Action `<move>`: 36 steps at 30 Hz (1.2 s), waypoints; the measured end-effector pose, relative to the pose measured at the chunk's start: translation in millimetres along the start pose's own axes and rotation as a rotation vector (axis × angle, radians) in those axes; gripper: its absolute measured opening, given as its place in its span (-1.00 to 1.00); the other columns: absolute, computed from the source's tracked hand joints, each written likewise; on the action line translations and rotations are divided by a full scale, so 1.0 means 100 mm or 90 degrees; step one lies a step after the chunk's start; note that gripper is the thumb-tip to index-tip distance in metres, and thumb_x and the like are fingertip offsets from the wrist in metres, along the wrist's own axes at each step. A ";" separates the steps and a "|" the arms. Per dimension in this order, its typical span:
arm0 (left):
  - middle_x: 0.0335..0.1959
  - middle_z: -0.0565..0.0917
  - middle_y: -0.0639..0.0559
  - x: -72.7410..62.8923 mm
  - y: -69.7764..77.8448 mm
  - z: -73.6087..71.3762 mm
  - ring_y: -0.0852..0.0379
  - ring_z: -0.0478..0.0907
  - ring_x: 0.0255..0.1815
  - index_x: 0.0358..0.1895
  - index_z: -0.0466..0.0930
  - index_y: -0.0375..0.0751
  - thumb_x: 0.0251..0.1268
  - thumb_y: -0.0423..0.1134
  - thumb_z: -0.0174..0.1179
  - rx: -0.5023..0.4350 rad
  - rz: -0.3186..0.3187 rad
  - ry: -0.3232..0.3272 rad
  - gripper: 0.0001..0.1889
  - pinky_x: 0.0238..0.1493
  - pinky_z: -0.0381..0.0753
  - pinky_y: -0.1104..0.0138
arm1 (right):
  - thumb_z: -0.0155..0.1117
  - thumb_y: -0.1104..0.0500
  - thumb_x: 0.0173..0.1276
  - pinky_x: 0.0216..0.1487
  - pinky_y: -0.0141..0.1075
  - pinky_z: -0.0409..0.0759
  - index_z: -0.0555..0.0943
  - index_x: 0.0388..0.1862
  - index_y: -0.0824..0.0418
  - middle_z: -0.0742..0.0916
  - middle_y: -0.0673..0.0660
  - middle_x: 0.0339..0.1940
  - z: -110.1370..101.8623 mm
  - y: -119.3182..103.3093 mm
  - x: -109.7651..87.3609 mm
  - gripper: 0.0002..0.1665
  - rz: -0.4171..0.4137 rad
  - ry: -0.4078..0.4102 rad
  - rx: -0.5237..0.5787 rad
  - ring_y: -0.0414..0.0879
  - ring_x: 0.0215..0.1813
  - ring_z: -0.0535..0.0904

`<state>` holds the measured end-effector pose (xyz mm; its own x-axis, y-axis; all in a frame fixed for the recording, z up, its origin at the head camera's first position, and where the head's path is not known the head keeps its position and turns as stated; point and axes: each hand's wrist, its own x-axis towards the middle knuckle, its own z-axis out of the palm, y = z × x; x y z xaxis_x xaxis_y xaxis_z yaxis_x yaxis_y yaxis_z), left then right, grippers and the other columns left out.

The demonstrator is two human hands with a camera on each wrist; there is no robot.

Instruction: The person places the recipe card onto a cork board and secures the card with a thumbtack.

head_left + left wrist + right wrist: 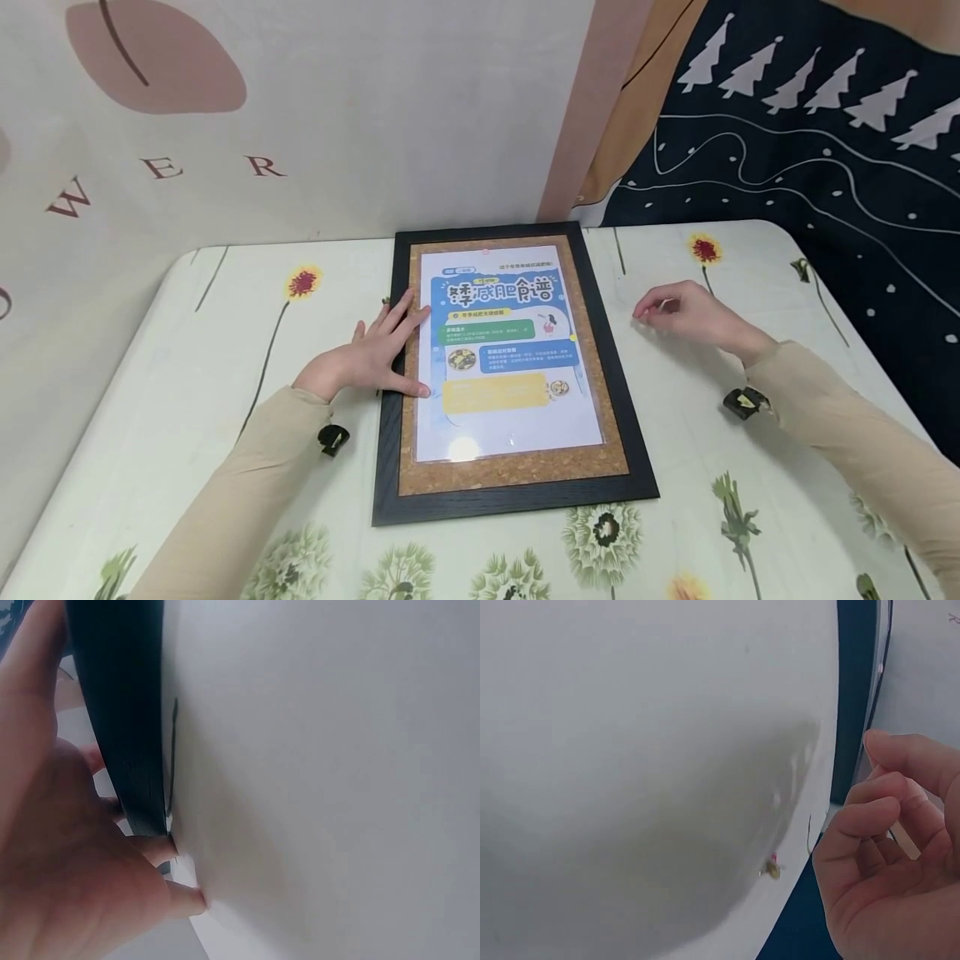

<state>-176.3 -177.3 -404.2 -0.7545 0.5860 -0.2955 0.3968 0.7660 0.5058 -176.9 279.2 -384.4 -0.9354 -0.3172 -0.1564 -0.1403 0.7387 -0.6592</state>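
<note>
A cork board (517,471) in a black frame lies on the table, with a printed poster (510,425) in clear film on it. A pink dot (485,252) shows at the sheet's top edge and a yellow dot (572,337) at its right edge. My left hand (371,354) spreads over the frame's left side, thumb and a fingertip on the poster's edge; the left wrist view shows the hand (67,847) against the dark frame side (124,712). To the right of the board, my right hand (693,317) hovers with loosely curled fingers, nothing visible in them (900,832).
A floral cloth (315,467) covers the table. Behind it hangs a pale printed curtain (420,108), with a dark tree-patterned cloth (787,167) at the right. A black wrist device (333,439) sits under the left sleeve, another (745,403) under the right.
</note>
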 end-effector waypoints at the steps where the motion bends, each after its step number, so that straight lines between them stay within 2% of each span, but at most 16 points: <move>1: 0.53 -0.52 -0.18 0.00 0.00 0.00 -0.42 -0.49 0.46 0.56 -0.25 -0.19 -0.02 0.21 0.43 0.000 0.000 0.000 0.24 0.21 -0.38 -0.43 | 0.18 0.35 0.39 -0.06 -0.25 0.46 0.69 -0.12 0.33 0.72 0.20 -0.13 -0.02 0.01 0.00 -0.82 0.002 0.001 -0.002 0.01 -0.18 0.50; 5: 0.53 -0.53 -0.17 0.00 0.00 0.00 -0.41 -0.50 0.46 0.56 -0.25 -0.18 -0.02 0.20 0.43 0.003 -0.003 -0.002 0.25 0.21 -0.38 -0.42 | 0.17 0.32 0.41 -0.07 -0.27 0.46 0.68 -0.10 0.32 0.70 0.22 -0.09 -0.09 0.06 0.00 -0.81 0.024 0.011 -0.008 0.02 -0.14 0.49; 10: 0.53 -0.54 -0.15 0.01 0.00 0.00 -0.39 -0.50 0.47 0.56 -0.25 -0.17 -0.03 0.23 0.42 -0.001 -0.006 -0.002 0.25 0.22 -0.41 -0.41 | 0.18 0.28 0.41 -0.25 -0.38 0.49 0.67 -0.08 0.34 0.68 0.26 -0.08 -0.19 0.14 0.00 -0.80 0.044 0.039 -0.007 0.04 -0.21 0.51; 19: 0.53 -0.55 -0.16 0.01 0.00 0.00 -0.38 -0.51 0.47 0.56 -0.26 -0.18 -0.03 0.22 0.42 0.002 -0.009 -0.005 0.25 0.22 -0.41 -0.41 | 0.19 0.22 0.43 -0.24 -0.37 0.45 0.66 -0.05 0.35 0.64 0.26 -0.02 -0.33 0.22 -0.02 -0.75 0.089 0.083 0.006 0.05 -0.13 0.43; 25: 0.52 -0.56 -0.15 0.00 0.01 -0.01 -0.38 -0.52 0.47 0.56 -0.28 -0.18 -0.01 0.21 0.42 -0.002 -0.009 -0.008 0.25 0.22 -0.42 -0.40 | 0.17 0.17 0.45 -0.16 -0.35 0.45 0.61 0.05 0.37 0.57 0.30 0.09 -0.37 0.27 -0.04 -0.67 0.120 0.084 0.020 0.09 0.00 0.38; 28: 0.52 -0.56 -0.15 0.00 0.01 -0.01 -0.39 -0.53 0.46 0.56 -0.29 -0.18 0.00 0.20 0.41 -0.005 -0.008 -0.010 0.24 0.22 -0.43 -0.40 | 0.15 0.16 0.47 -0.10 -0.27 0.44 0.58 0.08 0.38 0.55 0.32 0.12 -0.37 0.31 -0.04 -0.64 0.138 0.079 0.033 0.11 0.02 0.36; 32: 0.52 -0.56 -0.15 0.00 0.01 -0.01 -0.40 -0.52 0.46 0.56 -0.29 -0.18 0.00 0.22 0.41 0.000 -0.007 -0.011 0.25 0.23 -0.41 -0.40 | 0.14 0.10 0.47 -0.10 -0.20 0.43 0.55 0.12 0.38 0.54 0.33 0.14 -0.34 0.39 -0.04 -0.59 0.160 0.069 0.048 0.12 -0.02 0.39; 36: 0.52 -0.55 -0.15 0.00 0.02 -0.01 -0.41 -0.50 0.46 0.56 -0.28 -0.18 0.00 0.21 0.41 0.008 -0.008 -0.010 0.25 0.23 -0.39 -0.41 | 0.15 0.09 0.47 -0.20 -0.26 0.46 0.55 0.12 0.38 0.56 0.32 0.13 -0.29 0.45 -0.06 -0.58 0.160 0.066 0.052 0.07 -0.11 0.42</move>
<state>-175.9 -176.4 -402.0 -0.7516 0.5800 -0.3143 0.3938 0.7767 0.4915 -187.4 331.5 -392.0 -0.9662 -0.0654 -0.2492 0.1221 0.7353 -0.6667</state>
